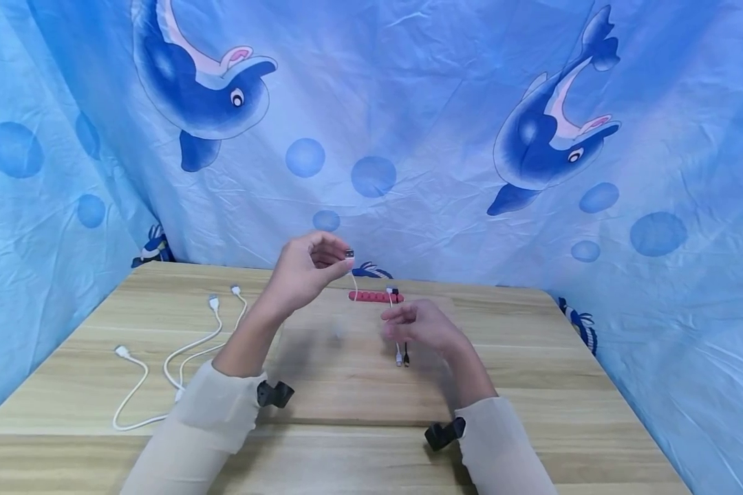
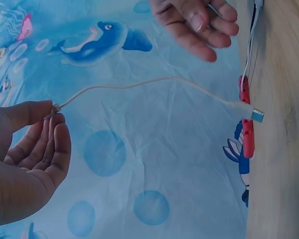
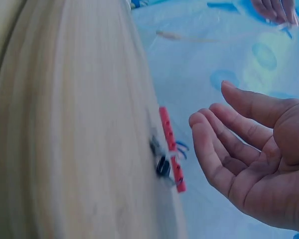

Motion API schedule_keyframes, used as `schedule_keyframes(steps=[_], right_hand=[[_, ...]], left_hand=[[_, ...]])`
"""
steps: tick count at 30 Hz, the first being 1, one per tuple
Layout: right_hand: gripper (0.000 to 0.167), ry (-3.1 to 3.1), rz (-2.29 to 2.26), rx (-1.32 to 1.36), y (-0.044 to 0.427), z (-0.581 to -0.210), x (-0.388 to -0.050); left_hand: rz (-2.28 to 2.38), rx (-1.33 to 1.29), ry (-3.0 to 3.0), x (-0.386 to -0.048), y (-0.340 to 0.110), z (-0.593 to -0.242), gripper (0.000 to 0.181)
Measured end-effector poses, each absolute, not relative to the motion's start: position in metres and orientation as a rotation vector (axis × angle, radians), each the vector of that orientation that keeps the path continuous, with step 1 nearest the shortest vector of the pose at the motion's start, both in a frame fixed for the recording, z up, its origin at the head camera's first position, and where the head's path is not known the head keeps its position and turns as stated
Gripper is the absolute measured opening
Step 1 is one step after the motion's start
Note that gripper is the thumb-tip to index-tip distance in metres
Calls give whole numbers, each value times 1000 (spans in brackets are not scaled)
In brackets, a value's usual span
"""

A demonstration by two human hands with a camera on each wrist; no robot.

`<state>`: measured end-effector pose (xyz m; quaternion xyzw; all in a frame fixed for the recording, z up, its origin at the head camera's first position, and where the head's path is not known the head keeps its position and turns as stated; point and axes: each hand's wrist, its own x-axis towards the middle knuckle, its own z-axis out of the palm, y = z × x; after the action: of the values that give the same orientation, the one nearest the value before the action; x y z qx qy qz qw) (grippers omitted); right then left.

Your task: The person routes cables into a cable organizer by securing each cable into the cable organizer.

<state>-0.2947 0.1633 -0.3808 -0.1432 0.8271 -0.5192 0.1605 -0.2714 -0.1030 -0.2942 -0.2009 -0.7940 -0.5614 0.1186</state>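
Observation:
My left hand (image 1: 306, 271), raised above the far part of the table, pinches one end of a short white USB cable (image 2: 134, 85) between thumb and fingertips. The cable's other end dangles, its metal-tipped plug (image 2: 258, 115) showing in the left wrist view. My right hand (image 1: 424, 324) hovers lower and to the right, holding nothing, with its fingers loosely bent. Beyond it lies a red cable holder (image 1: 371, 296) with a row of slots. A white cable (image 1: 398, 359) and a black cable (image 1: 406, 358) run from the holder's right end, partly hidden by my right hand.
On the table's left side lie white cables (image 1: 172, 359) with several plug ends spread apart. A wooden board (image 1: 359, 402) lies under the hands. Behind the table (image 1: 594, 426) hangs a blue curtain (image 1: 433, 227) printed with dolphins.

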Motion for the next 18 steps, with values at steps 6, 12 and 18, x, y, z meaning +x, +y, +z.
schedule_keyframes(steps=[6,12,18], right_hand=[[34,2376,-1444,-574,147,-373,-285],[29,2354,-1455,-656,133,-368,-276],[17,2300,-1460,-727,131,-367,-273]], left_hand=[[-1599,-650,-2312,-267,-94,-294,20],[-1612,-678,-2299,-263,-88,-293,19],[-1588,-675,-2301,-262,-86,-294,19]])
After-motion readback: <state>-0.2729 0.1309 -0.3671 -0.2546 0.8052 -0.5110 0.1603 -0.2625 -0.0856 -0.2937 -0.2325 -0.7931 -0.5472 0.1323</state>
